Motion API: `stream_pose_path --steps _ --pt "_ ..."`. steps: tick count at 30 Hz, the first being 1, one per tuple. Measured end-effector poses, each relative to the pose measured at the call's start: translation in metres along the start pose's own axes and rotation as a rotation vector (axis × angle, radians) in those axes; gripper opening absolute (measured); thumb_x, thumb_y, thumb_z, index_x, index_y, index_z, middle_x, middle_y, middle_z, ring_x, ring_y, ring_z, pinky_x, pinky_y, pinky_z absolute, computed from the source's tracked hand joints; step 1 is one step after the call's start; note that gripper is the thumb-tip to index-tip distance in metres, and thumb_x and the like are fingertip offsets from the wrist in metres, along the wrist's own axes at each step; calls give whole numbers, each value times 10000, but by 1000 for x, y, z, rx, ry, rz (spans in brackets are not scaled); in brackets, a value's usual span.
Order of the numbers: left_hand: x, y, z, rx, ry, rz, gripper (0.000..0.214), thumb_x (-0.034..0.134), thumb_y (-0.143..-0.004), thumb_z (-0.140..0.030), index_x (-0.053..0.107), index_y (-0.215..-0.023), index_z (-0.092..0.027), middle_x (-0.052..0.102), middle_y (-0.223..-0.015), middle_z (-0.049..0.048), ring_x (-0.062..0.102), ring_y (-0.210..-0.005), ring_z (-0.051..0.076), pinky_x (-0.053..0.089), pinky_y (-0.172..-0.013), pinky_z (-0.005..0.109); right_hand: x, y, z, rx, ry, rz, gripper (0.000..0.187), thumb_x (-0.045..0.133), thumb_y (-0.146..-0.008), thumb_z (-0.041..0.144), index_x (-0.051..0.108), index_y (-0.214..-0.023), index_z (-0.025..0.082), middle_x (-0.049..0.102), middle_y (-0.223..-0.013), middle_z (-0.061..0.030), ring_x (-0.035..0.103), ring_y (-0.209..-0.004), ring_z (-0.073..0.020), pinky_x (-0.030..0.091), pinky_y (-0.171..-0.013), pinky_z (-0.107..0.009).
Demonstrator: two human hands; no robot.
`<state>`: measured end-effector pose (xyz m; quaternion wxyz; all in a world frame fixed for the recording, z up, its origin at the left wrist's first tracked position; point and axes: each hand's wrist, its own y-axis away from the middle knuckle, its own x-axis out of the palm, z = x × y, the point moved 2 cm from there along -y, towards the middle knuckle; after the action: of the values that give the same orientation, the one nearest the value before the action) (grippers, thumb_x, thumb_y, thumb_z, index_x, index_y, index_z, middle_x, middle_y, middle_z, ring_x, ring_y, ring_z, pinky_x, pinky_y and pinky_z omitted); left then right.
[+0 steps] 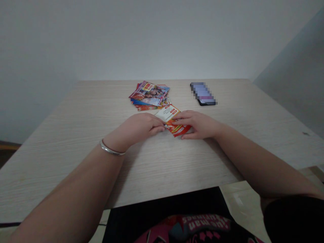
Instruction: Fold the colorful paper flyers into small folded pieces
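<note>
Pinching one card [169,114] at both edges with left hand [138,130] and right hand [201,125], fingers [184,115] pressed together, steadying it flat on the table [162,165] near the pile [150,95]

The red and white card [170,114] shows only in part. The left hand [138,129] covers its near corner and the right hand [199,125] its right side; whether either pinches it or merely presses on it cannot be told. Its print is too small to read. In the stack of cards [150,95], the lower ones show only edges. The phone [203,93] has its screen blurred into blocks. The picture's edges cut off both forearms and the worktop [76,135].
</note>
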<state>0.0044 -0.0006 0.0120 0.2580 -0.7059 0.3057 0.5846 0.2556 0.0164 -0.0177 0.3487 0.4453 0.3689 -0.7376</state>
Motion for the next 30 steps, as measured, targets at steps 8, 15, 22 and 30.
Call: stream_pose_path --steps 8,15,22,30 --pt "0 -2 -5 -127 117 -75 380 466 -995 -387 758 -1075 -157 786 -1092 114 711 -966 234 516 -880 343 -4 -7 5 21 -220 24 306 554 -1013 362 719 -818 194 742 -952 -75 674 -957 -195 520 -878 -346" --pt "13 -1 1 -232 -40 -204 561 454 -1026 -452 585 -1446 -104 620 -1475 203 526 -1426 370 303 -1234 583 -2 -11 10 394 -231 -24 230 605 -954 369 656 -804 203 601 -717 10 511 -676 -144 363 -657 -302" --pt "25 -9 3 -322 241 -215 592 466 -1024 -453 558 -1451 -53 614 -1456 250 566 -1384 380 381 -1202 571 -1 -17 11 553 -226 -166 149 678 -898 291 609 -795 208 601 -748 8 521 -704 -152 368 -678 -308" --pt "26 -14 1 -427 888 -388 726 727 -817 -164 492 -1504 -156 681 -1305 152 724 -869 170 579 -676 265 5 -22 4 510 -195 -319 162 683 -888 273 613 -751 224 767 -1074 -85 669 -980 -238 483 -877 -403"
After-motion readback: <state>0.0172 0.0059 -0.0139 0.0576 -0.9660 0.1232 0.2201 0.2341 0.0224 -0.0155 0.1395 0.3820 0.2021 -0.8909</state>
